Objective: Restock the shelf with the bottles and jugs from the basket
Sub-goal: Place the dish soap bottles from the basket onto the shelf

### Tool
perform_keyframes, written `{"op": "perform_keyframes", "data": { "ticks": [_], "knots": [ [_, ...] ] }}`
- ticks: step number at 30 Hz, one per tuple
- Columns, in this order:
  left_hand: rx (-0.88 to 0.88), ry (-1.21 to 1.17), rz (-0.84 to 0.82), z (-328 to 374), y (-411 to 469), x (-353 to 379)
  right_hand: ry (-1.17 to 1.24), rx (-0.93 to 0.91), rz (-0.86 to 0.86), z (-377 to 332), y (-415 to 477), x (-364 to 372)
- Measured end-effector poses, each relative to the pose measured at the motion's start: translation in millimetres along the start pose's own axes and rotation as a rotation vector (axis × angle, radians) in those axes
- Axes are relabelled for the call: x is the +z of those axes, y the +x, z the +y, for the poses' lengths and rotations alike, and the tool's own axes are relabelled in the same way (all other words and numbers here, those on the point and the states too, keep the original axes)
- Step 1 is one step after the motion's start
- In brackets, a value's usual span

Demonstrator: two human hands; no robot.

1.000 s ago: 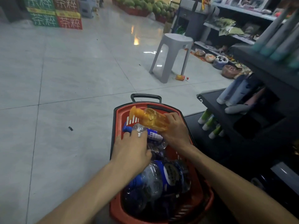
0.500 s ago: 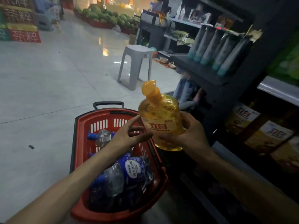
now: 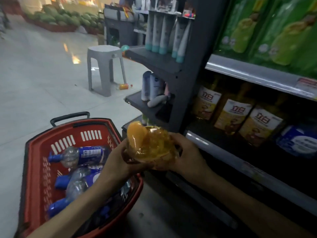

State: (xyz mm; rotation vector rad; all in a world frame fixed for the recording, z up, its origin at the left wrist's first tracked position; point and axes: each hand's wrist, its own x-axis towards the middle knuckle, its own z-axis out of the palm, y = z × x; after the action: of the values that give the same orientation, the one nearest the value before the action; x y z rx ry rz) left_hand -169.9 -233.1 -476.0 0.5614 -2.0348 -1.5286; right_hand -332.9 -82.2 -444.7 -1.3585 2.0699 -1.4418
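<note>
Both hands hold a yellow bottle (image 3: 151, 146) with an orange cap, tipped so the cap points toward me. My left hand (image 3: 118, 162) grips its left side and my right hand (image 3: 187, 155) grips its right side, just in front of the dark shelf (image 3: 202, 141). Below and to the left stands the red basket (image 3: 34, 160), which holds several clear bottles with blue caps and labels (image 3: 80, 153). On the shelf to the right stand matching yellow jugs (image 3: 231, 115) with white and yellow labels.
A grey plastic stool (image 3: 104, 66) stands on the tiled floor ahead, with a small orange bottle (image 3: 123, 86) lying beside it. Side racks (image 3: 154, 59) hold upright tubes. Green packages (image 3: 274, 28) fill the upper shelf. A blue-white pack (image 3: 298, 141) sits right of the jugs.
The yellow bottle came up out of the basket in my right hand and moved toward the shelf. My left hand let go of a clear bottle and now grips the yellow one too, which has tipped cap-first toward me.
</note>
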Motion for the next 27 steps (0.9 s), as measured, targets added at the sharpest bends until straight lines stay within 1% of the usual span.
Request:
{"op": "perform_keyframes", "data": {
  "ticks": [2,5,7,9,13,17,20,24,27],
  "knots": [
    [0.049,0.096,0.014,1,2,13,-0.067,-0.068,0.006,8,-5,-13],
    [0.131,0.150,0.047,9,3,37,-0.217,-0.125,0.069,14,-15,-33],
    [0.158,0.131,0.052,17,6,55,-0.311,-0.157,0.136,19,-20,-45],
    [0.167,0.076,0.035,25,12,70,-0.343,-0.148,0.193,26,-23,-58],
    [0.245,0.071,-0.004,51,30,100,-0.305,-0.108,0.304,39,-28,-85],
    [0.235,0.070,-0.056,68,58,133,-0.336,-0.080,0.474,49,-25,-108],
    [0.248,0.042,-0.097,77,78,158,-0.358,-0.055,0.565,65,-20,-127],
    [0.288,0.085,-0.155,86,102,186,-0.157,0.056,0.614,83,-9,-150],
    [0.297,0.118,-0.180,88,117,203,-0.081,0.083,0.657,93,-6,-163]
  ]
}}
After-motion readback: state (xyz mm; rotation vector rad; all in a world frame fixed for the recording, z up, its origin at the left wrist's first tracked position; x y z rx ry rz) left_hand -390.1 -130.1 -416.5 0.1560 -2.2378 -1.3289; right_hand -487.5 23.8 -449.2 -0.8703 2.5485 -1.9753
